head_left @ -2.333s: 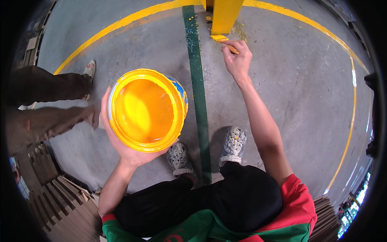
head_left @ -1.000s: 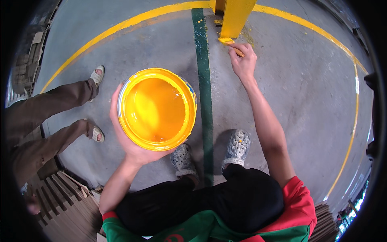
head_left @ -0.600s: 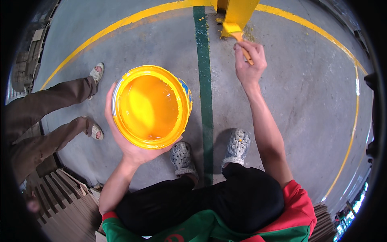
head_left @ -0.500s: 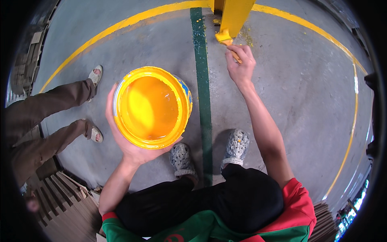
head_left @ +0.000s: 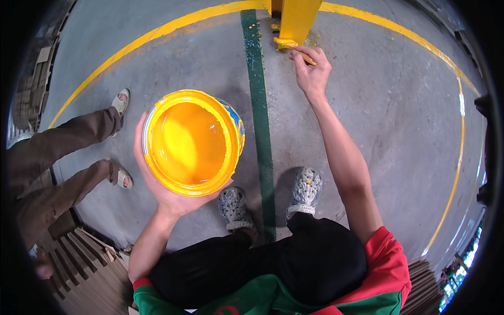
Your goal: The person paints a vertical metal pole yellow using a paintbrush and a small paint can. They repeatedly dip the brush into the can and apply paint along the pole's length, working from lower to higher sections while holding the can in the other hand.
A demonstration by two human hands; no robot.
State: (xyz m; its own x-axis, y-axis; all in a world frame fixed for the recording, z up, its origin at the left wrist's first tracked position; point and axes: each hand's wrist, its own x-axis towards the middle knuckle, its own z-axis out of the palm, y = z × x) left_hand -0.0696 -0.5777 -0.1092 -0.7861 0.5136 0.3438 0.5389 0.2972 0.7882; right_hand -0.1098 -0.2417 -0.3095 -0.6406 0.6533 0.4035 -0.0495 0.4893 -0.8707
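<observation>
My left hand (head_left: 170, 199) is wrapped round the side and underside of a paint can (head_left: 234, 123), holding it above the floor left of centre. Its rim is coated in yellow, and glossy yellow paint (head_left: 191, 142) shows inside. Out ahead, my right hand (head_left: 314, 72) grips the wooden handle of a paintbrush (head_left: 308, 59). The yellow-loaded bristles lie against the foot of a yellow post (head_left: 298, 23), at its lower edge near the floor. Part of the brush is hidden behind my fingers.
A person in brown trousers (head_left: 68, 126) and light sandals stands at the left. A green stripe (head_left: 264, 157) and a curved yellow line (head_left: 157, 39) mark the grey floor. Flattened cardboard (head_left: 89, 268) is stacked at the lower left. Yellow spatters dot the floor by the post.
The brush has shifted slightly left and down along the post's foot, its handle now lying flatter. The paint can has moved a little to the left. The view has shifted slightly.
</observation>
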